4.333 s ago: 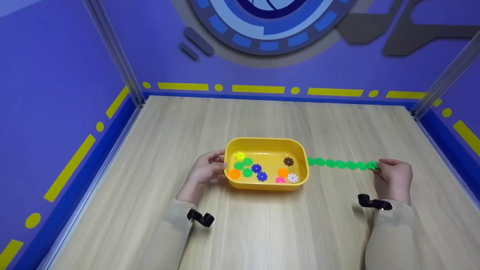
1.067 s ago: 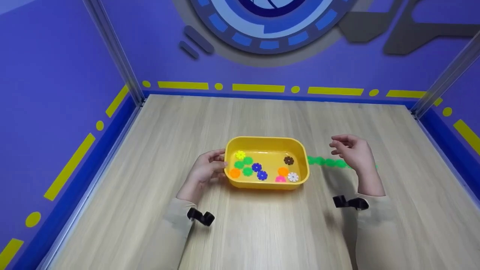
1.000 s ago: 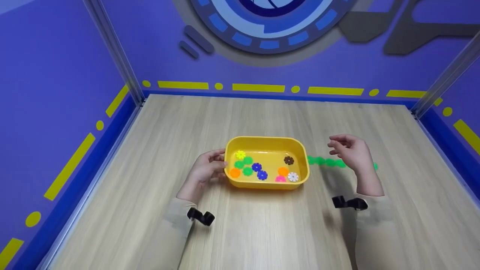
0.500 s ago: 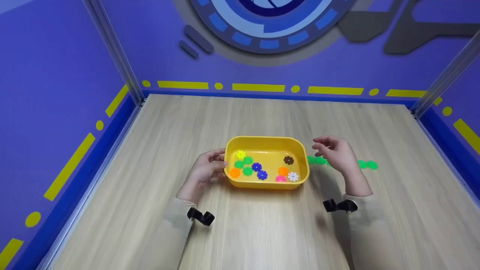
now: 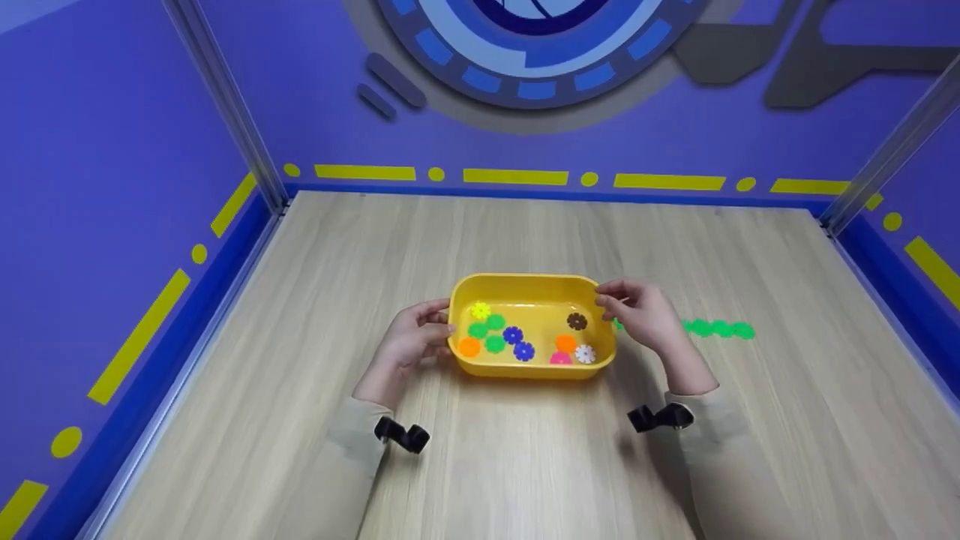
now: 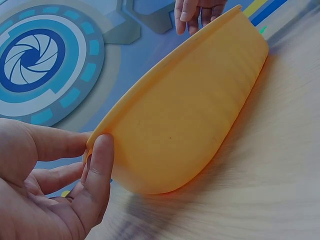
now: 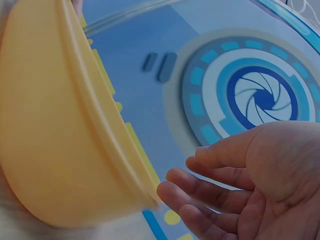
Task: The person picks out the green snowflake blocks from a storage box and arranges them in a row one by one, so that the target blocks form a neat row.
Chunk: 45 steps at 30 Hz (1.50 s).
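Observation:
A yellow plastic bin stands on the table, with several flower-shaped plastic discs lying inside, among them blue ones, a brown one and a white one. My left hand holds the bin's left end at the rim; in the left wrist view its fingertips are on the edge. At the bin's right end hovers my right hand, fingers loosely bent. The right wrist view shows a small gap between its fingertips and the rim. A chain of linked green discs lies to the right, partly hidden by that hand.
The wooden table is enclosed by blue panels with yellow markings, with metal posts at the corners. Black wrist mounts sit on both sleeves.
My right hand has let go of the green chain's right end and moved left to the bin's right rim. The chain still lies on the table. My left hand and the bin stay put.

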{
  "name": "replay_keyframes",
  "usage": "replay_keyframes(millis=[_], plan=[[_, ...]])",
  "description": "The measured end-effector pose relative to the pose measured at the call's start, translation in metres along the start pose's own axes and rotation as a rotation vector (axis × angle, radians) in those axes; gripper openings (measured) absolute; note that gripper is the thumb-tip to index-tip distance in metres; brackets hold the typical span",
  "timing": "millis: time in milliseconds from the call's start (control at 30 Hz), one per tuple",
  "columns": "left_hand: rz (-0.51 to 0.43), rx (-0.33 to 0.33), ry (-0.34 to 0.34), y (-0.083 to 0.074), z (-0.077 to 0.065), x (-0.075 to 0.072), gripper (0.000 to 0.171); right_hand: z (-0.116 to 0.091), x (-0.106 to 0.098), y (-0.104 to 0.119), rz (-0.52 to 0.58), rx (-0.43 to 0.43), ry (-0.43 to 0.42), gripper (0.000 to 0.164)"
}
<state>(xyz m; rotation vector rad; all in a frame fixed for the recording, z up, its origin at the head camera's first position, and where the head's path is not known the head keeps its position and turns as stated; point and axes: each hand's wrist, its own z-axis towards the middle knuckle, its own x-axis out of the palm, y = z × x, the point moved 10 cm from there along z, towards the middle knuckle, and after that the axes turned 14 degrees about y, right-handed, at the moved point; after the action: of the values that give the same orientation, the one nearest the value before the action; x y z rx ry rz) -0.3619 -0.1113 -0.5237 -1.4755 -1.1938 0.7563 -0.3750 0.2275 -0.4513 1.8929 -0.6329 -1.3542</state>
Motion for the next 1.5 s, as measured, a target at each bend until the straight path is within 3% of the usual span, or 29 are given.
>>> replay_keyframes(millis=[200, 567, 833, 1300, 1500], plan=[[0.008, 0.002, 0.004, 0.001, -0.001, 0.001, 0.055, 0.007, 0.018, 0.009, -0.010, -0.057, 0.035, 0.031], [0.002, 0.009, 0.008, 0.001, -0.001, 0.000, 0.056, 0.021, 0.054, 0.026, -0.004, -0.083, 0.125, 0.028], [0.004, 0.021, 0.005, 0.002, 0.001, -0.001, 0.055, 0.030, 0.076, 0.047, -0.102, -0.123, 0.142, 0.024], [-0.017, 0.014, -0.006, 0.001, 0.000, -0.001, 0.056, 0.047, 0.128, 0.067, -0.222, -0.082, 0.296, 0.023], [-0.015, 0.009, -0.009, 0.001, 0.000, -0.001, 0.056, 0.050, 0.140, 0.072, -0.251, -0.070, 0.305, 0.022]])
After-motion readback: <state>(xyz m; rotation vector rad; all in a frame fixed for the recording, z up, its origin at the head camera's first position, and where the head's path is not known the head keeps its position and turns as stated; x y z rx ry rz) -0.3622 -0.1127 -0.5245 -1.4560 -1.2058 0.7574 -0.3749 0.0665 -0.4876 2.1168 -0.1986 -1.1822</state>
